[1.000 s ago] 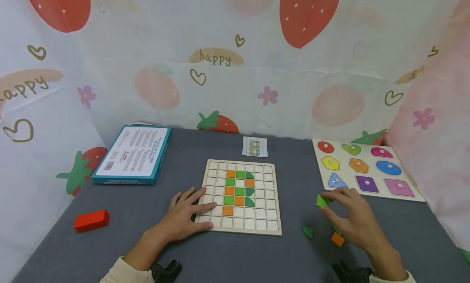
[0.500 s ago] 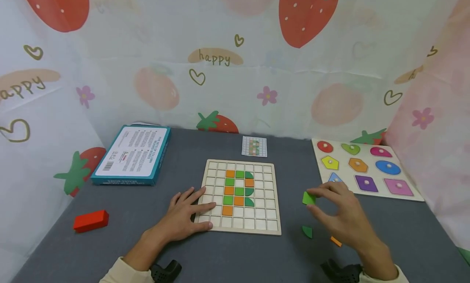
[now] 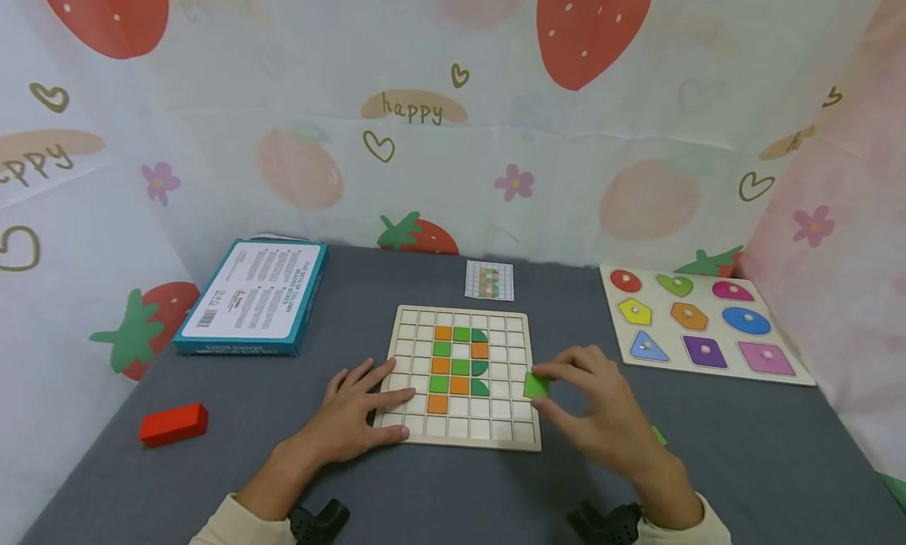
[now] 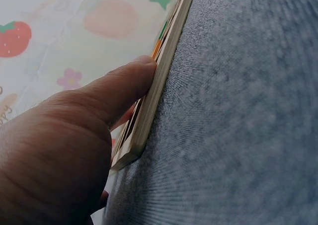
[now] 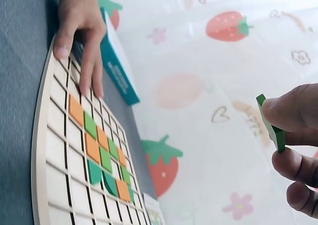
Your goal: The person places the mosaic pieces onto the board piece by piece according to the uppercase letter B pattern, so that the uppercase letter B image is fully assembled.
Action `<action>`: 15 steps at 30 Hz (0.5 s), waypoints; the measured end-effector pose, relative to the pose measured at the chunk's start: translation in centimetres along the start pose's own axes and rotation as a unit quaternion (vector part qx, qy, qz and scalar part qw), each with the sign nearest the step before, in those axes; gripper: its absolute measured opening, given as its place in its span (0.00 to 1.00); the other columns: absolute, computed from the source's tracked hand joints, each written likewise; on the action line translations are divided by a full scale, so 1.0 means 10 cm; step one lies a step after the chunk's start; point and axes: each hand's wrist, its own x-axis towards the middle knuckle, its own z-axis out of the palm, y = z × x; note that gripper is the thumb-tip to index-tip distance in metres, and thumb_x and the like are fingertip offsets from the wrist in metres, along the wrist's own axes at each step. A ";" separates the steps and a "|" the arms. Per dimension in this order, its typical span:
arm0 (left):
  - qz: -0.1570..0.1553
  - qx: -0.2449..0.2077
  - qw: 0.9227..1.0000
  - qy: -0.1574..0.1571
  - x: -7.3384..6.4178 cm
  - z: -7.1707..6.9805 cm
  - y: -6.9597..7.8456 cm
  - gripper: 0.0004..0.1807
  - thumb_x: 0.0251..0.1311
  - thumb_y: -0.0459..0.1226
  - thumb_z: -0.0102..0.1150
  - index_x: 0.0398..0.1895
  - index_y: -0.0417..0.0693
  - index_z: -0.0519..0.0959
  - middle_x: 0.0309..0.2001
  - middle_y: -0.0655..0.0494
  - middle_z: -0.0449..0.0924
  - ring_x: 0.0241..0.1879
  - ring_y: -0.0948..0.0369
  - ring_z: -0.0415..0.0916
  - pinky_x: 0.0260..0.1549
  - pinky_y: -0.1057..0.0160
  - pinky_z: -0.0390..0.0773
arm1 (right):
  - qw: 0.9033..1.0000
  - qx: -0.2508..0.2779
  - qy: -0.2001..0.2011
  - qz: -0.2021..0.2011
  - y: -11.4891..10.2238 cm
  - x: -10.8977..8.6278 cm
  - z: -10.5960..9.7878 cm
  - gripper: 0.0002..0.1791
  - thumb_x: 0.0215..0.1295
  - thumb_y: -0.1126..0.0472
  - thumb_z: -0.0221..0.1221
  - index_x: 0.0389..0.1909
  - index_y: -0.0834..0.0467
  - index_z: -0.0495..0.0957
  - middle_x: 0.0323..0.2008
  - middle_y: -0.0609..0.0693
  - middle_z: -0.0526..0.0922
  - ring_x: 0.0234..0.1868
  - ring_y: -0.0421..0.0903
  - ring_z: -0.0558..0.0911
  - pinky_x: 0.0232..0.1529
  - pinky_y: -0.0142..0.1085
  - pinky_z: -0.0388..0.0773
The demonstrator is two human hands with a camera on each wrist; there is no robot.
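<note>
A light green square tile (image 3: 535,385) is pinched between the thumb and fingers of my right hand (image 3: 594,407), held over the right edge of a wooden grid board (image 3: 495,444). In the right wrist view the same tile (image 5: 271,124) shows edge-on, raised off the board. My left hand (image 3: 354,419) rests with spread fingers on the board's left edge; its thumb (image 4: 124,83) lies on the frame in the left wrist view. Orange squares (image 3: 437,404), light green squares (image 3: 439,384) and dark green quarter-round pieces (image 3: 479,388) sit in the middle cells.
Behind the board lies a small pattern card (image 3: 489,281). A shape puzzle board (image 3: 668,317) is at the back right, a teal box (image 3: 251,297) at the back left. A red block (image 3: 173,425) lies at left. Part of a green piece (image 3: 659,435) shows behind my right forearm.
My right hand has moved left with the green tile, from near the puzzle board to the grid board's right edge. Its arm now covers loose pieces on the table. The left hand stays put.
</note>
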 end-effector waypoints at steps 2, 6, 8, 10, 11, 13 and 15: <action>0.002 0.001 1.000 -0.002 0.00 -0.01 0.00 0.33 0.57 0.62 0.59 0.63 0.61 0.76 0.72 0.47 0.56 0.70 0.39 0.46 0.60 0.32 0.41 | 1.000 0.009 0.000 -0.006 -0.02 0.03 0.05 0.18 0.52 0.67 0.71 0.46 0.57 0.84 0.40 0.41 0.76 0.42 0.42 0.69 0.41 0.47 0.65; 0.002 0.000 1.000 -0.006 0.00 -0.01 0.00 0.33 0.57 0.62 0.59 0.64 0.60 0.76 0.72 0.47 0.55 0.70 0.39 0.45 0.60 0.31 0.41 | 1.000 0.022 -0.003 -0.016 -0.04 0.09 0.15 0.17 0.53 0.65 0.71 0.46 0.57 0.84 0.40 0.42 0.76 0.42 0.42 0.69 0.41 0.47 0.65; 0.000 0.003 1.000 -0.008 0.00 -0.01 0.00 0.33 0.57 0.62 0.59 0.64 0.60 0.76 0.73 0.47 0.55 0.70 0.39 0.45 0.60 0.32 0.41 | 0.999 0.028 -0.006 -0.020 -0.06 0.11 0.21 0.17 0.53 0.64 0.71 0.46 0.57 0.84 0.40 0.42 0.76 0.41 0.42 0.69 0.40 0.47 0.65; -0.001 0.005 1.000 -0.009 0.00 -0.01 -0.01 0.33 0.57 0.62 0.58 0.64 0.61 0.76 0.73 0.47 0.55 0.70 0.39 0.45 0.60 0.32 0.41 | 0.999 0.033 -0.011 -0.018 -0.07 0.14 0.27 0.16 0.54 0.63 0.71 0.45 0.57 0.84 0.40 0.41 0.76 0.41 0.41 0.69 0.40 0.46 0.65; -0.002 0.005 1.000 -0.009 0.00 -0.01 -0.01 0.33 0.57 0.62 0.58 0.64 0.61 0.76 0.73 0.47 0.55 0.70 0.39 0.46 0.60 0.32 0.41 | 0.999 0.035 -0.013 -0.015 -0.08 0.15 0.30 0.16 0.54 0.62 0.71 0.45 0.56 0.84 0.40 0.41 0.76 0.41 0.41 0.69 0.40 0.46 0.64; -0.001 0.005 1.000 -0.008 0.00 -0.01 -0.01 0.33 0.58 0.63 0.58 0.64 0.61 0.76 0.73 0.47 0.55 0.70 0.39 0.46 0.60 0.31 0.41 | 0.999 0.038 -0.020 -0.008 -0.08 0.16 0.36 0.16 0.55 0.62 0.71 0.45 0.56 0.84 0.40 0.41 0.76 0.41 0.41 0.69 0.40 0.46 0.64; 0.000 0.003 1.000 -0.008 0.00 -0.01 0.00 0.33 0.58 0.62 0.58 0.63 0.61 0.76 0.73 0.47 0.55 0.70 0.39 0.46 0.60 0.31 0.41 | 0.999 0.038 -0.025 0.000 -0.09 0.16 0.43 0.16 0.54 0.61 0.71 0.45 0.56 0.85 0.39 0.40 0.76 0.41 0.40 0.69 0.41 0.47 0.65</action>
